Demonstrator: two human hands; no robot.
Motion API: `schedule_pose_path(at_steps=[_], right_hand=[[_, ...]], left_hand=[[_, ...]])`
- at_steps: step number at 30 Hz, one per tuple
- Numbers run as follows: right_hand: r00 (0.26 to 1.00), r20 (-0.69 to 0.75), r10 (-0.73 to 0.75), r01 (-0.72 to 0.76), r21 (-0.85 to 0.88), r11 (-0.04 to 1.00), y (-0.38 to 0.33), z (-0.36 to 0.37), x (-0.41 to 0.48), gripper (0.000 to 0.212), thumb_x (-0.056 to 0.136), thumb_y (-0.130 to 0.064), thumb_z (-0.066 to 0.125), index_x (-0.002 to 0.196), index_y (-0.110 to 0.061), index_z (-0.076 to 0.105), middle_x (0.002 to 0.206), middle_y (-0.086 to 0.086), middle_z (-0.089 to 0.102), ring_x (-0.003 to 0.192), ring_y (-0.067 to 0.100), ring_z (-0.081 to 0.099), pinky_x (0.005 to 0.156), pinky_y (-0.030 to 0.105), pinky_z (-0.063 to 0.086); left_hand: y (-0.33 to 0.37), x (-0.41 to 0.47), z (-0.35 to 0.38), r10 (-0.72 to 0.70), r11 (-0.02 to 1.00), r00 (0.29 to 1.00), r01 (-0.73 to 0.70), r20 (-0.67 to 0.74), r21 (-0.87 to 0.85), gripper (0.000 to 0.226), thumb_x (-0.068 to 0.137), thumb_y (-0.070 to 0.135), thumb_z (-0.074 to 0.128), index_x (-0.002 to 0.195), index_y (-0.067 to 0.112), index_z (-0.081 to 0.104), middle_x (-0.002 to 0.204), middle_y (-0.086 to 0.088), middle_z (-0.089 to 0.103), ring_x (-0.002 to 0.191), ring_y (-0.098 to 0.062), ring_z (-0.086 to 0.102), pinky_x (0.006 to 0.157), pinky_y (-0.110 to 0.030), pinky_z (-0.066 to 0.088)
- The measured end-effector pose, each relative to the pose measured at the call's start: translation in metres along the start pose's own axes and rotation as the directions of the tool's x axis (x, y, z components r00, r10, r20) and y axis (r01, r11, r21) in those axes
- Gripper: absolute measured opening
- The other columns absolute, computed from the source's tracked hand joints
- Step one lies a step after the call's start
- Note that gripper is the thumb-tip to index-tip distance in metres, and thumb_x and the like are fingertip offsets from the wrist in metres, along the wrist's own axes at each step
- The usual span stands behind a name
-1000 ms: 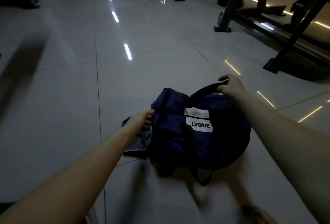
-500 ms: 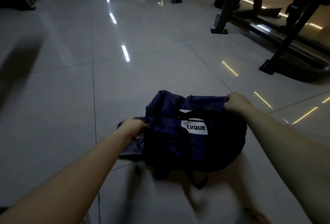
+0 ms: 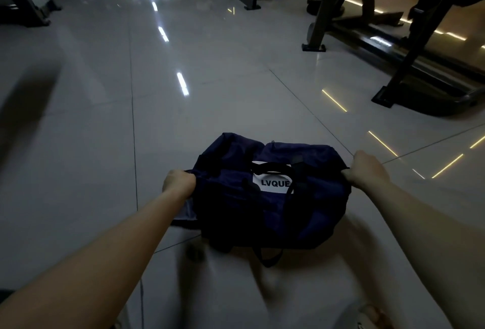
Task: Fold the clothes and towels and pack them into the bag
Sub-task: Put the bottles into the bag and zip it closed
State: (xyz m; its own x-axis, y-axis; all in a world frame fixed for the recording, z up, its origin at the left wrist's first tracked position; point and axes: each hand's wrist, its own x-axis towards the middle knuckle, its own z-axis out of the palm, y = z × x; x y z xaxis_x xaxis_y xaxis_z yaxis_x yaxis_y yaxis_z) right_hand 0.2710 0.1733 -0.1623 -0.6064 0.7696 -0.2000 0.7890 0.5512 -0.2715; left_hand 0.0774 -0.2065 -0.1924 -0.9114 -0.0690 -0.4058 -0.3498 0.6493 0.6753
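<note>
The grip of the left hand is closed tight on the blue bag at its 9 o'clock end. The right hand has let go of the black strap and now pinches the 3 o'clock end. The bag sits on the floor. I think the hands are pulling it straight.

The bag lies on the floor, mid-scene, just before the person. The left grip holds the bag's left end and the right grip holds its right end. A handle strap lies across the bag's top, over the label. Behind and to the right, well apart from the bag, a machine frame stands on the floor. Another stand is far back on the left.
</note>
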Motion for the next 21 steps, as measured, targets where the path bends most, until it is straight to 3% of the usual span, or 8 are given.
schedule_pose_path(at_steps=[2,5,7,9,12,15,18,21], right_hand=[[0.999,0.021,0.033,-0.035,0.101,0.994,0.007,0.003,-0.002,0.026,0.085,-0.020,0.069,0.093,0.000,0.055,0.084,0.015,0.059,0.070,0.028,0.057,0.052,0.031,0.040],[0.999,0.038,0.033,-0.041,0.269,0.962,0.012,0.007,-0.003,0.018,0.085,-0.016,0.067,0.094,-0.001,0.062,0.083,0.016,0.067,0.076,0.033,0.067,0.071,0.044,0.059],[0.999,0.034,0.031,-0.042,0.358,0.933,0.011,0.007,-0.005,0.012,0.083,-0.009,0.065,0.094,-0.005,0.062,0.082,0.015,0.067,0.078,0.034,0.068,0.074,0.047,0.061],[0.995,0.093,0.032,-0.070,0.443,0.894,0.006,0.002,-0.010,0.009,0.082,-0.002,0.064,0.091,-0.003,0.062,0.078,0.018,0.068,0.074,0.035,0.070,0.070,0.047,0.061],[0.978,0.208,-0.005,-0.109,0.535,0.837,0.003,-0.011,-0.015,0.009,0.083,0.003,0.058,0.089,0.004,0.065,0.068,0.022,0.067,0.063,0.034,0.068,0.066,0.046,0.061],[0.941,0.330,-0.075,-0.145,0.594,0.791,0.008,-0.026,-0.023,0.012,0.088,0.006,0.054,0.091,0.007,0.066,0.071,0.023,0.067,0.062,0.032,0.066,0.070,0.046,0.060],[0.863,0.472,-0.180,-0.176,0.615,0.769,0.024,-0.037,-0.026,0.010,0.087,0.005,0.058,0.094,0.004,0.065,0.074,0.021,0.066,0.064,0.030,0.063,0.075,0.045,0.060],[0.801,0.570,-0.181,-0.225,0.568,0.792,0.043,-0.038,-0.025,0.019,0.085,0.000,0.058,0.101,0.005,0.066,0.073,0.017,0.063,0.061,0.024,0.059,0.078,0.044,0.061]], left_hand=[[0.007,-0.005,-0.001,-0.009,0.999,1.000,0.008,0.025,0.035,0.022,0.096,0.006,0.050,0.107,-0.009,0.063,0.116,-0.030,0.066,0.104,-0.043,0.066,0.074,-0.036,0.047],[0.022,-0.019,-0.001,0.079,0.991,0.997,-0.076,-0.017,0.109,0.025,0.095,0.009,0.052,0.115,0.000,0.063,0.122,-0.023,0.064,0.108,-0.039,0.062,0.080,-0.034,0.045],[0.033,-0.029,0.003,0.235,0.964,0.960,-0.210,-0.151,0.164,0.032,0.089,0.014,0.056,0.121,0.010,0.058,0.124,-0.015,0.058,0.113,-0.036,0.055,0.094,-0.041,0.048],[0.047,-0.038,0.016,0.492,0.864,0.848,-0.447,-0.196,0.231,0.032,0.085,0.017,0.059,0.117,0.016,0.058,0.119,-0.011,0.056,0.111,-0.032,0.053,0.098,-0.049,0.048],[0.070,-0.058,0.052,0.741,0.635,0.669,-0.727,0.063,0.261,0.029,0.085,0.025,0.067,0.113,0.021,0.063,0.113,-0.002,0.058,0.107,-0.024,0.056,0.091,-0.042,0.051],[0.090,-0.078,0.095,0.747,0.411,0.547,-0.827,0.378,0.384,0.047,0.087,0.031,0.066,0.133,0.026,0.057,0.128,-0.001,0.052,0.121,-0.023,0.048,0.101,-0.040,0.044],[0.098,-0.086,0.130,0.617,0.221,0.534,-0.822,0.578,0.524,0.060,0.092,0.033,0.059,0.148,0.024,0.043,0.149,-0.004,0.044,0.138,-0.027,0.038,0.116,-0.046,0.029],[0.093,-0.082,0.144,0.470,0.137,0.584,-0.789,0.662,0.598,0.048,0.092,0.032,0.055,0.139,0.021,0.049,0.136,-0.005,0.059,0.131,-0.028,0.049,0.115,-0.050,0.025]])
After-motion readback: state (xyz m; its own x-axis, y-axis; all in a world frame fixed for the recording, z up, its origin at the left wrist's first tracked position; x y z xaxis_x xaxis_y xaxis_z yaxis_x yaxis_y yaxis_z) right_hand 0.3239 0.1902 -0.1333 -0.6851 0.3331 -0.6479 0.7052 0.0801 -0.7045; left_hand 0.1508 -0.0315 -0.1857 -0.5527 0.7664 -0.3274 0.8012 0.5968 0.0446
